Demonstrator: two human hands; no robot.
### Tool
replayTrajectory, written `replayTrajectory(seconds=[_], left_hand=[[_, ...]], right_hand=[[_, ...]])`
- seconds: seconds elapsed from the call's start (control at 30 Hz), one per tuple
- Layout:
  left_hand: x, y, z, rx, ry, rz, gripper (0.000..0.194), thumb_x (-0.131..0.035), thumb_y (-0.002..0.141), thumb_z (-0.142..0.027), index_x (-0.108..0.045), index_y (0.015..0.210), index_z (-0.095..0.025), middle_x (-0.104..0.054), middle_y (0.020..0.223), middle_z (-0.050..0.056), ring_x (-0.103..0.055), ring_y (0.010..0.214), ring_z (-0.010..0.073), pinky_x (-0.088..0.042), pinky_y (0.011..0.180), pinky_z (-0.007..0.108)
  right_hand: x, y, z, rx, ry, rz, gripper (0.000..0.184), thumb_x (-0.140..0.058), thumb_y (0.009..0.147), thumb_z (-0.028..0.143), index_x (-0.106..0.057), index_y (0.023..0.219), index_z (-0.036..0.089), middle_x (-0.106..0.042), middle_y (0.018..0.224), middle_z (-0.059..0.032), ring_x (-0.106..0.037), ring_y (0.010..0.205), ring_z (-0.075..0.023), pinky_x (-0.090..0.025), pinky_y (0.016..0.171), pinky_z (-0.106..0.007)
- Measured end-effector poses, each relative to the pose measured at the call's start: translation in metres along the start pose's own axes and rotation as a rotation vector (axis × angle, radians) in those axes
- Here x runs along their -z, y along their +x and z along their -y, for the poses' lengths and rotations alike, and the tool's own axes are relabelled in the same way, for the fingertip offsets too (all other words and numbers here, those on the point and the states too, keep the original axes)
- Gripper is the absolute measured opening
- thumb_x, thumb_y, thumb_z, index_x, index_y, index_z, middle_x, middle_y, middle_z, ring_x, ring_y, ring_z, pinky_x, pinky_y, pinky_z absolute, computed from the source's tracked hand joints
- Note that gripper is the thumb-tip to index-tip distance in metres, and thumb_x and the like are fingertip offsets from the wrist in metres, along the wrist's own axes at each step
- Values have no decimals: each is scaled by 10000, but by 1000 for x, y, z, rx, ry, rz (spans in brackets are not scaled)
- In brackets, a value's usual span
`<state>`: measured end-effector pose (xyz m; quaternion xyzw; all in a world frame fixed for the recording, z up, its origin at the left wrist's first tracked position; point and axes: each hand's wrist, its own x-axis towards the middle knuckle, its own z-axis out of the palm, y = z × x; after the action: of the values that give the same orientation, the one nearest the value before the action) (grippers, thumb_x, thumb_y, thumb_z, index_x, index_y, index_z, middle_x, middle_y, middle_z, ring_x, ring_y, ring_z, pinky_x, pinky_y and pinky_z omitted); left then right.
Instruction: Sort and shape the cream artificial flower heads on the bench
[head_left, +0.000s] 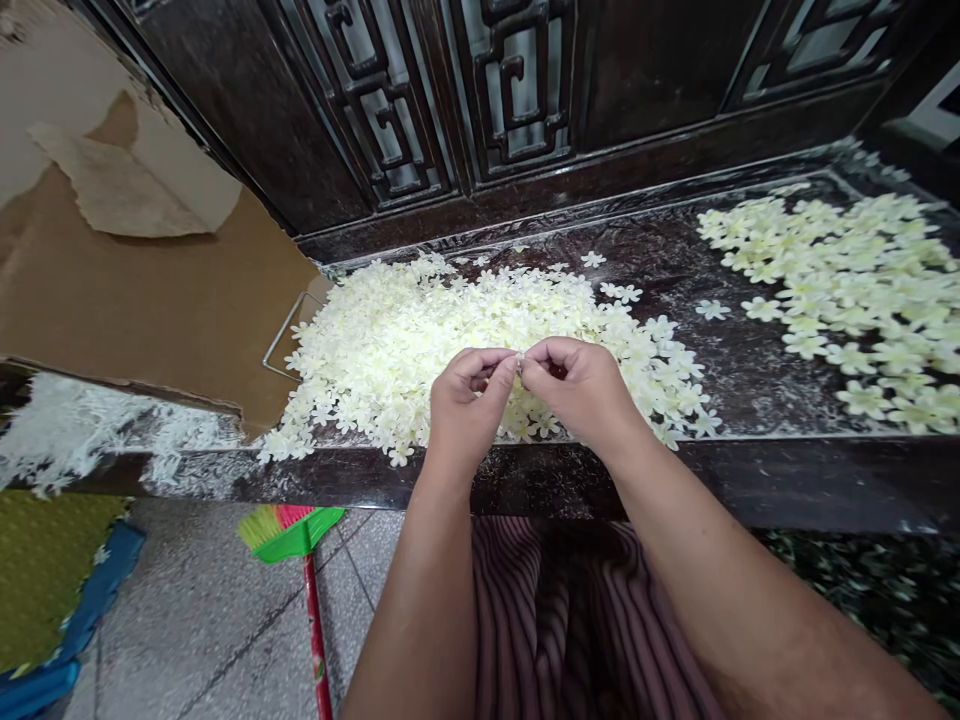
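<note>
My left hand (469, 405) and my right hand (577, 385) meet fingertip to fingertip above the front of a flower pile. Both are closed in a pinch on a small whitish piece (519, 362), mostly covered by the fingers; its kind is too small to make out. Beneath and behind them spreads a heap of pale yellow-white five-petal flowers (420, 330), which look artificial. The heap lies on a dark wooden bench (675, 275) dusted with white bits.
A second spread of flowers (862, 280) covers the bench's right side. At left leans a cardboard box (150, 310) beside a bent wire (271, 345) and white shreds (82, 430). A green broom (307, 535) is on the tiled floor. Carved panels (517, 90) rise behind; dark green foliage (862, 590) is lower right.
</note>
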<state>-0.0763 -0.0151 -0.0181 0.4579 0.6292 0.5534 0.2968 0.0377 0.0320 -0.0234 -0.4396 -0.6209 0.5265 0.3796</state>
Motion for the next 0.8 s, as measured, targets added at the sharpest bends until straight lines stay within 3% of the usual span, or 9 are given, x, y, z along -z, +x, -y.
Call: replayTrajectory(seconds=[0.13, 0.23, 0.33, 0.4, 0.5, 0.6, 0.7, 0.8], left_hand=[[-1, 1, 0, 109, -148, 36, 92, -684, 665, -246, -669, 720, -173, -674, 689, 2, -598, 631, 92, -484, 618, 224], [0, 3, 0, 122, -169, -3, 73, -670, 673, -234, -643, 668, -167, -635, 590, -24, -583, 567, 78, -469, 570, 205], [5, 6, 2, 105, -153, -103, 92, -654, 691, -249, -623, 672, -165, -609, 573, -37, -575, 531, 68, -446, 531, 189], [9, 8, 3, 101, -141, -204, 98, -641, 705, -257, -613, 689, -165, -607, 595, -38, -576, 524, 65, -430, 511, 183], [12, 9, 3, 99, -110, -301, 109, -631, 718, -269, -606, 709, -163, -600, 599, -35, -580, 532, 71, -426, 514, 187], [9, 8, 2, 92, -71, -281, 114, -634, 717, -269, -613, 727, -157, -601, 598, -29, -576, 542, 79, -439, 535, 201], [4, 5, 1, 66, -78, -179, 101, -640, 706, -252, -624, 721, -154, -615, 620, -19, -574, 568, 82, -457, 566, 211], [1, 3, 0, 61, -96, -61, 88, -637, 708, -245, -640, 717, -157, -629, 630, -12, -582, 604, 88, -474, 607, 221]], right_hand=[[-3, -4, 0, 163, -172, -18, 132, -522, 707, 175, -559, 580, 168, -439, 520, 46, -367, 501, -74, -281, 474, -240], [-5, -5, 2, 212, -124, 8, 137, -522, 702, 147, -554, 571, 170, -465, 545, 38, -388, 516, -76, -306, 481, -237], [2, -2, 3, 125, 11, -31, 145, -543, 695, 133, -545, 561, 187, -485, 548, 36, -411, 503, -79, -335, 467, -232], [11, 2, 3, 44, 122, -156, 150, -566, 716, 157, -550, 574, 204, -509, 567, 29, -434, 507, -85, -369, 479, -239], [22, 6, 3, -34, 274, -313, 204, -583, 777, 329, -564, 603, 224, -519, 582, 18, -447, 508, -91, -404, 503, -257], [16, 3, 4, -89, 290, -168, 297, -587, 769, 450, -572, 587, 215, -547, 584, 3, -471, 515, -93, -424, 519, -264], [0, -3, 5, -92, 246, 3, 243, -664, 706, 397, -591, 595, 194, -573, 581, 6, -484, 524, -92, -424, 521, -256], [-10, -5, 6, -85, 263, 27, 154, -682, 675, 312, -614, 654, 175, -596, 604, 11, -513, 553, -93, -426, 539, -247]])
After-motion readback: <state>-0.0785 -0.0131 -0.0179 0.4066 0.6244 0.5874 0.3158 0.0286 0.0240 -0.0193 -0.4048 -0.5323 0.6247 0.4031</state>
